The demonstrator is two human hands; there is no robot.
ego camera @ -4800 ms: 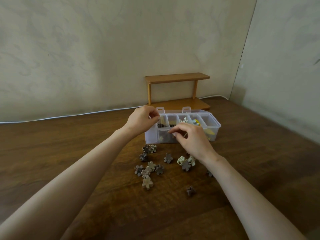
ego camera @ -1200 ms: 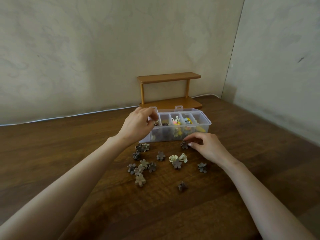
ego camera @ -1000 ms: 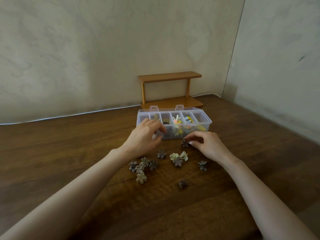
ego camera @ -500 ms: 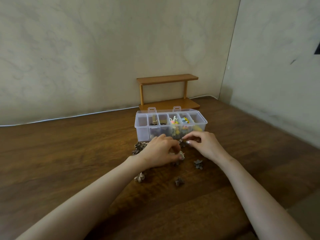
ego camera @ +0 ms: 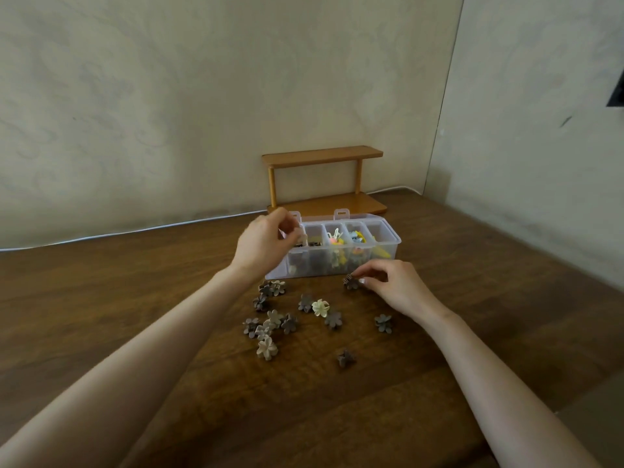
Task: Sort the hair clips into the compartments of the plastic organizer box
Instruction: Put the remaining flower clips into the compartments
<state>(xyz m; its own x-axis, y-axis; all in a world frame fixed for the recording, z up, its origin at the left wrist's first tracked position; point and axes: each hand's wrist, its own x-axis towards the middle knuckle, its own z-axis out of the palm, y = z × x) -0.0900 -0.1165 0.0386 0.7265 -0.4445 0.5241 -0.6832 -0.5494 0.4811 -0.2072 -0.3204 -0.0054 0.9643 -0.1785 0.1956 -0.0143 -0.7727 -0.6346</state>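
Plastic organizer box [ego camera: 393, 246], clear, on wooden table [ego camera: 135, 298].
Head view: my left hand [ego camera: 266, 241] pinches cream clip [ego camera: 304, 238] above box's left end.
My right hand [ego camera: 393, 285] pinches brown clip [ego camera: 352, 283] on table, just before box.
Loose clips [ego camera: 270, 324] scattered nearer me.

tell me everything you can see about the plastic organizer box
The organizer box is a long, clear plastic tray, open on top, flat on the wooden table, with two latch tabs sticking up at its back edge. Dividers split it into a row of compartments: dark clips toward the left, colourful ones in the middle. The left hand holds a pale clip over its left end, hiding that part. The right hand pinches a brown clip just in front.
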